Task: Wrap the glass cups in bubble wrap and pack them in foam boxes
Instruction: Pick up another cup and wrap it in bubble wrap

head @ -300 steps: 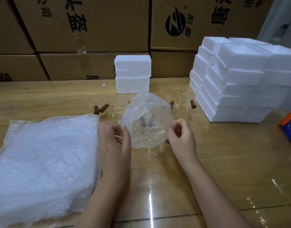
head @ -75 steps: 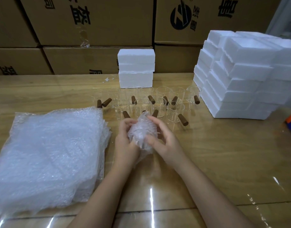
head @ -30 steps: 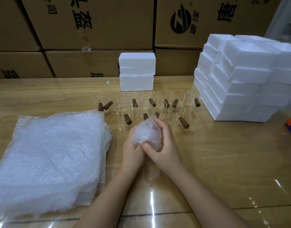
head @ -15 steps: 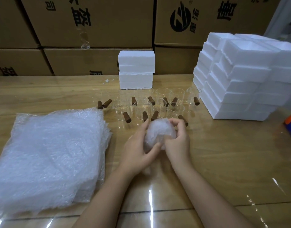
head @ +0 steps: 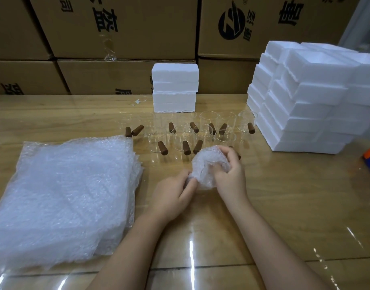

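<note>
You hold the wrapped cup [head: 208, 168] in both hands, just above the table [head: 284, 195]. Your right hand [head: 230, 174] grips its top and side. Your left hand [head: 171, 195] pinches the loose wrap at its lower left. The big foam box stack [head: 305, 105] stands far off to the right, so your right hand is nearer.

Two bare hands hold a bundle of bubble wrap [head: 209, 168] just above a glossy wooden surface [head: 284, 195]; the left hand [head: 171, 195] pinches its lower edge and the right hand [head: 230, 174] cups its side. A thick stack of bubble wrap sheets [head: 67, 195] lies at left. Behind stand clear glass cups [head: 207, 124] with brown handles, white foam boxes [head: 305, 101] and cardboard cartons [head: 138, 28].
</note>
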A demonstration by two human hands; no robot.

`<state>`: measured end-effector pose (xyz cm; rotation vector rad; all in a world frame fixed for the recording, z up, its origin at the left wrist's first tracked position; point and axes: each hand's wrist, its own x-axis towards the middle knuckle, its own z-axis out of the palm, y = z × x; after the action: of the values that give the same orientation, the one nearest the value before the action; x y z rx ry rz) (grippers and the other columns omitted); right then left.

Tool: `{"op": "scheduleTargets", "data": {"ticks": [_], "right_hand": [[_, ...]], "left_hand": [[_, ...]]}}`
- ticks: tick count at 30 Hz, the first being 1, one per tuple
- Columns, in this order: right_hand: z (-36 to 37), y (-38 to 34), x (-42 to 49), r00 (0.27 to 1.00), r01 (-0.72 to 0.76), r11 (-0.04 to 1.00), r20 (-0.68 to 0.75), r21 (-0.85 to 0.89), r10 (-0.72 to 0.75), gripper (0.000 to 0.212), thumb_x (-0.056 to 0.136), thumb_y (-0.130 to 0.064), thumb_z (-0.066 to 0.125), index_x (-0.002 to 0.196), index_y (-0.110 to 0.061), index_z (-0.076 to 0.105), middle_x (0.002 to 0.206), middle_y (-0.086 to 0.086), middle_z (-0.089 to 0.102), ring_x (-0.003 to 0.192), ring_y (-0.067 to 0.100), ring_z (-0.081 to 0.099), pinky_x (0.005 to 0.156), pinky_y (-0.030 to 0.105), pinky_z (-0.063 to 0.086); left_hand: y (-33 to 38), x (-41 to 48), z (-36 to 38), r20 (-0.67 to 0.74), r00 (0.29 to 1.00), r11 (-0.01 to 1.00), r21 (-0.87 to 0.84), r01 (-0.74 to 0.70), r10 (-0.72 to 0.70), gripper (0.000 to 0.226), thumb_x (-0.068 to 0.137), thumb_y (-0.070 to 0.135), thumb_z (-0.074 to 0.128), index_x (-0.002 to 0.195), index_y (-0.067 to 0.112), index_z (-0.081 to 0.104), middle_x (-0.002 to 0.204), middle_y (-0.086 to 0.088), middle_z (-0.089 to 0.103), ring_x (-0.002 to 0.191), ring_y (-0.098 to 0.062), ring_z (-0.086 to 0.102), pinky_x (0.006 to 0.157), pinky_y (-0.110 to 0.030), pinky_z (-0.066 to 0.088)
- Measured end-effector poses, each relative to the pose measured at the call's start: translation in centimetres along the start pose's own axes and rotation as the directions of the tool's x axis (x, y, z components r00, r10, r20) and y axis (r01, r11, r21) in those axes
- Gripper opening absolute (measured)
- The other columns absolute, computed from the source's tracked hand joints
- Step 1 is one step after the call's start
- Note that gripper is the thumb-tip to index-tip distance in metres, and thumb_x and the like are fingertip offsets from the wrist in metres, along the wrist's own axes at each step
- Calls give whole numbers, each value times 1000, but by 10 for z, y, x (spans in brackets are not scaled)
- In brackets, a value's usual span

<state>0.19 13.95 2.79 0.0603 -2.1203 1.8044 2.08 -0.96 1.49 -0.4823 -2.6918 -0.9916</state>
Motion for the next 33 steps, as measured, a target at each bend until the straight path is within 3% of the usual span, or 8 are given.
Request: {"op": "scheduleTargets", "data": {"ticks": [4,10,13,15,17,24,28,33], "right_hand": [[2,-2,0,999,0,1000,53,-2,0,47,85,4,53,95,-42,54,104,-18,60,98,-5,56,80,13,48],[3,-2,-1,993,28,1000,115,13,-29,52,84,8,51,96,-42,55,100,-20,61,90,-13,56,73,7,45],[5,-1,-1,999,11,1000,53,-7,-11,48,83,4,51,95,-42,54,101,-17,62,92,-6,58,73,8,46],[4,-1,-1,1000,12,999,-14,-30,-13,47,82,3,52,93,-43,53,101,-18,61,95,-2,57,71,7,45],[5,-1,-4,999,23,998,-22,-63,-25,47,80,2,54,93,-43,51,101,-19,60,94,-2,57,72,6,44],[18,-1,-23,976,216,950,26,-226,-216,55,61,-9,63,116,-13,54,106,-12,51,99,1,45,81,0,32],[18,-3,-24,962,270,931,25,-247,-272,56,62,-3,65,117,-5,54,109,-5,49,103,9,47,85,13,39],[25,-5,-28,946,323,921,93,-216,-310,60,71,-35,54,124,-6,50,116,-4,45,108,4,43,91,1,30]], "left_hand": [[0,0,0,29,1000,995,-103,-8,11,36,75,53,23,58,24,36,50,7,40,50,-11,38,51,-28,27],[1,0,4,92,995,922,-383,58,-24,29,71,46,31,48,29,33,47,12,39,50,-4,35,51,-23,24],[0,1,3,55,997,901,-427,75,-56,22,73,49,38,83,44,56,77,19,62,70,-1,57,66,-26,44],[2,0,3,27,999,902,-429,50,-42,53,76,54,46,128,47,41,114,27,56,96,4,60,81,-18,48],[6,-2,6,-9,999,925,-378,30,-36,70,80,62,45,144,42,27,121,35,51,106,7,56,90,-21,48],[6,4,14,-206,972,969,-240,62,-113,57,78,39,31,128,26,53,83,1,69,76,-24,64,66,-35,50],[12,5,15,-250,957,942,-331,56,-144,50,77,34,34,120,25,57,83,17,64,78,-5,60,70,-30,46],[9,6,14,-292,926,921,-371,122,-241,47,75,14,41,118,24,58,81,25,61,76,12,57,64,-10,44]]}}
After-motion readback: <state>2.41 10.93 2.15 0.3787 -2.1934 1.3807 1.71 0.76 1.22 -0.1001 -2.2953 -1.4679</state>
